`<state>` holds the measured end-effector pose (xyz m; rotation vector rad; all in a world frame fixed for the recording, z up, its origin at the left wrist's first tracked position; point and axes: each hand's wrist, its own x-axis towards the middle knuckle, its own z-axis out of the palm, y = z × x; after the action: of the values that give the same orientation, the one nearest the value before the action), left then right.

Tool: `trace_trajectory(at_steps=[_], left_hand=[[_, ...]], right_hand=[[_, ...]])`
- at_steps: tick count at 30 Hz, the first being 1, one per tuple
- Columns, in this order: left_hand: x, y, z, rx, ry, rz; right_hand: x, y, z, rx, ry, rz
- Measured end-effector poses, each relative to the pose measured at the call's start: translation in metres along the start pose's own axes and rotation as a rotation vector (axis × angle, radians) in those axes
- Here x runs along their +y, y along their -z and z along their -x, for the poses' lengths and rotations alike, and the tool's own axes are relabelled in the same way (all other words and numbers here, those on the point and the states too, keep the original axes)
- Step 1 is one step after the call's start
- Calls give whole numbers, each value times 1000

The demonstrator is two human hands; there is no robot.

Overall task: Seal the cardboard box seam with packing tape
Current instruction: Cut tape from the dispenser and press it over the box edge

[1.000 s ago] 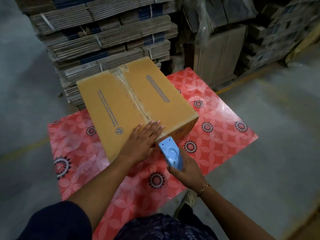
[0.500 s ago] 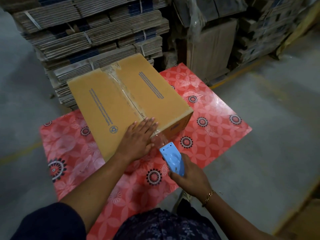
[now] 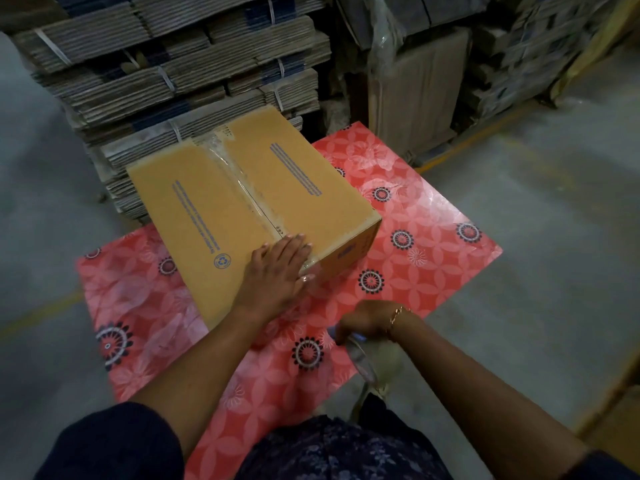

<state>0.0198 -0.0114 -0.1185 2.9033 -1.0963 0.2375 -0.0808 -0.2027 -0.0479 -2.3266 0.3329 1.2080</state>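
Left hand [image 3: 277, 271] lies flat, fingers spread, on the box [image 3: 242, 209] near edge; right hand [image 3: 367, 322] grips a blurred dispenser [image 3: 360, 355] over the tabletop [image 3: 433, 244] rim, stacks [image 3: 173, 81] beyond.

Light: dim warehouse; your view darkens toward the corners.
Glare: soft sheen on the red patterned surface [image 3: 429, 209] and the clear tape [image 3: 239, 183].
Blur: your right hand [image 3: 367, 322] smears with motion.
Edges: the cardboard stacks [image 3: 166, 67] bow, wide-angle distortion.

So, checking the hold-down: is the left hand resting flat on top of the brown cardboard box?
Yes, the left hand lies palm-down on the near edge of the brown cardboard box, fingers spread across its taped seam.
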Motion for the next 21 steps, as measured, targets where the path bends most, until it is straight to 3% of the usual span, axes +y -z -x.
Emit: trace_trajectory(at_steps=[3,8,13,17,21], left_hand=[[0,-2,1,37,-13,-1],[1,-4,1,42,-14,-16],[4,1,1,17,-5,-23],[5,6,-1,-26,13,-2],[4,4,-1,-64,19,-6]], right_hand=[[41,-40,-7,83,5,156],[74,-81,-14,404,298,333],[75,-93,-60,690,583,741],[67,-86,-78,743,640,865],[62,-93,-74,640,556,789]])
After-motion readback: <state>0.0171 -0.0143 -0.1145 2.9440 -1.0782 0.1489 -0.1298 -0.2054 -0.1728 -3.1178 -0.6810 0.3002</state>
